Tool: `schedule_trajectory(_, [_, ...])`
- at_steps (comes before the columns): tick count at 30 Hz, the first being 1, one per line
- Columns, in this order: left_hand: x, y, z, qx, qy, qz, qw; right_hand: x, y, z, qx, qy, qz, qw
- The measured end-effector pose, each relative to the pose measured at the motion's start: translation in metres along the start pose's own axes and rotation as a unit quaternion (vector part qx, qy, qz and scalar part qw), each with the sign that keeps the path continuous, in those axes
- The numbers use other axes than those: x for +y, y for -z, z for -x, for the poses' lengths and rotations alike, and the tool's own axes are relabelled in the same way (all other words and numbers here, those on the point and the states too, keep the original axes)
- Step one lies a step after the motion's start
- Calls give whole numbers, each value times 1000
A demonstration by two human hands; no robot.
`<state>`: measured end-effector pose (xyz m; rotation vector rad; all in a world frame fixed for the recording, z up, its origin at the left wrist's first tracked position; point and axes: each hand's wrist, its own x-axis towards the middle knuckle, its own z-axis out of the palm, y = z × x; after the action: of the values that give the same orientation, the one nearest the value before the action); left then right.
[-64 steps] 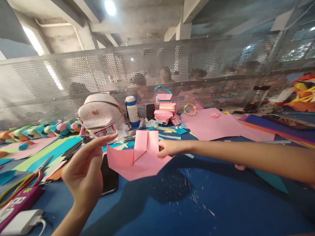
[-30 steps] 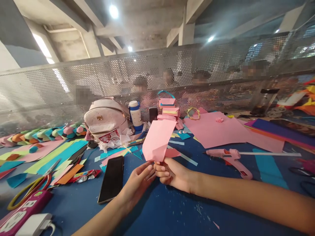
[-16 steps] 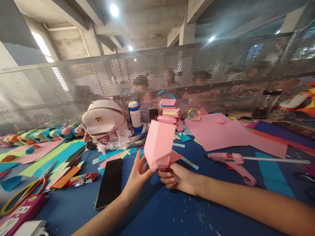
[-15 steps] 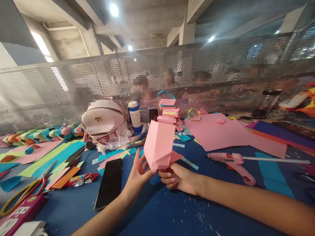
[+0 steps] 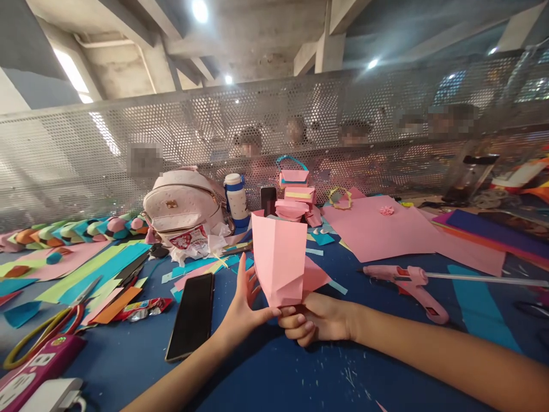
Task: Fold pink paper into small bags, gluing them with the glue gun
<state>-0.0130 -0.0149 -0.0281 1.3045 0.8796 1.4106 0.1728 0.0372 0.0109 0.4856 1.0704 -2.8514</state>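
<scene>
While left hand (image 5: 241, 312) and right hand (image 5: 321, 320) pinch folded pink paper (image 5: 278, 257), red-white packet (image 5: 187, 236) (print blurred) behind.

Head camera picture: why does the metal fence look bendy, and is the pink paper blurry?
In the head view, the wide lens bows the grey perforated metal screen and the round ceiling lamp flares white; the folded pink paper piece, held at its base by the left hand and right hand, is sharp; the people behind the screen look hazy.
</scene>
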Motion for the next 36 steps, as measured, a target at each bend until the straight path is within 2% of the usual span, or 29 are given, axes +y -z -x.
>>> schedule_trajectory(3, [2, 0, 3, -6, -6, -9, 1000, 1, 3, 0, -28, -11, -6, 1000])
schedule_trajectory(9, [-1, 4, 5, -28, -40, -56, 997, 5, 10, -1, -27, 3, 39, 999])
schedule_trajectory(16, [-10, 4, 6, -17, -55, -73, 996, 8, 13, 0, -41, 1, 49, 998])
schedule_trajectory(22, [-5, 1, 5, -17, -73, -89, 993, 8, 15, -1, -42, -6, 53, 998])
schedule_trajectory(25, [-3, 0, 5, -15, -79, -92, 993, 8, 16, -2, -41, -18, 50, 998])
schedule_trajectory(31, [-7, 0, 4, -2, -71, -87, 994, 10, 19, -2, -70, 16, 17, 997])
schedule_trajectory(36, [-9, 5, 4, -18, -63, -77, 995, 10, 24, -2, -84, -2, -10, 996])
